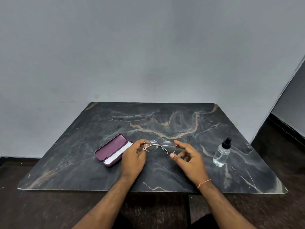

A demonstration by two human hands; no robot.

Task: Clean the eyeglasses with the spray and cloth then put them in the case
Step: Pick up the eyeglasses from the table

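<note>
Thin metal-framed eyeglasses (159,146) with clear lenses are held above the middle of the dark marble table (165,119). My left hand (133,158) pinches the left end of the frame. My right hand (188,158) pinches the right end between thumb and forefinger, the other fingers spread. A purple glasses case (110,147) lies open just left of my left hand, with a white cloth (118,153) inside it. A clear spray bottle (222,152) with a black nozzle stands upright to the right, apart from both hands.
The table's back edge meets a grey wall (148,55). Dark floor (280,154) surrounds the table on the right and front. Bare marble lies behind the glasses and along the table's near edge.
</note>
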